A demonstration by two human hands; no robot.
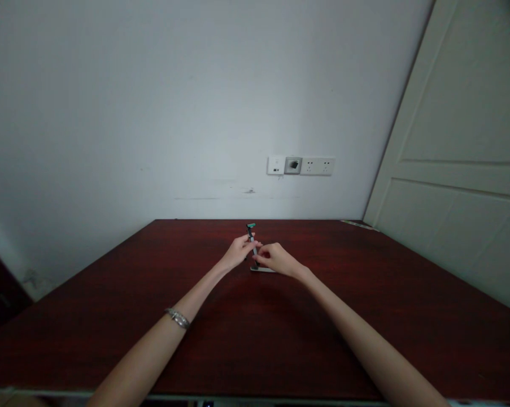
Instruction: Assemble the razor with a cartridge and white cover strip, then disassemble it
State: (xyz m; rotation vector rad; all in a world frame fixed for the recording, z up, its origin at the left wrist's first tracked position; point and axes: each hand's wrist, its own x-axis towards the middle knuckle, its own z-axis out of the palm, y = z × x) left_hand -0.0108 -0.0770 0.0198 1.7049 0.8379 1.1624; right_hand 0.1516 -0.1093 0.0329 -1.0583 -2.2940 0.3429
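Head view: slim silver-and-black, green-topped stick (254, 250) held above the counter

Held near the middle of the dark red-brown wooden counter (255, 333), slightly towards the far side; tilted, with the green crosspiece at the upper end leaning left and the dark lower end reaching down to the right.

Closed around the middle of the stick: bare left hand (240, 250), fingers and thumb nipped on the silver part. Worn on the left wrist: silver metal bracelet (178, 317). Curled into a loop just to the right: bare right hand (278, 260), fingertips at the lower part of the stick; cannot tell whether gripping or only touching.

Just below, partly hidden by the right hand: flat whitish strip (261, 269); cannot tell whether joined to the stick.

At the far right edge of the counter: thin patterned strip (358, 225). Beyond, on the pale scuffed wall (153, 96), right of centre: row of white and grey socket plates (318, 166). Along the right side: pale panelled door (462, 124).
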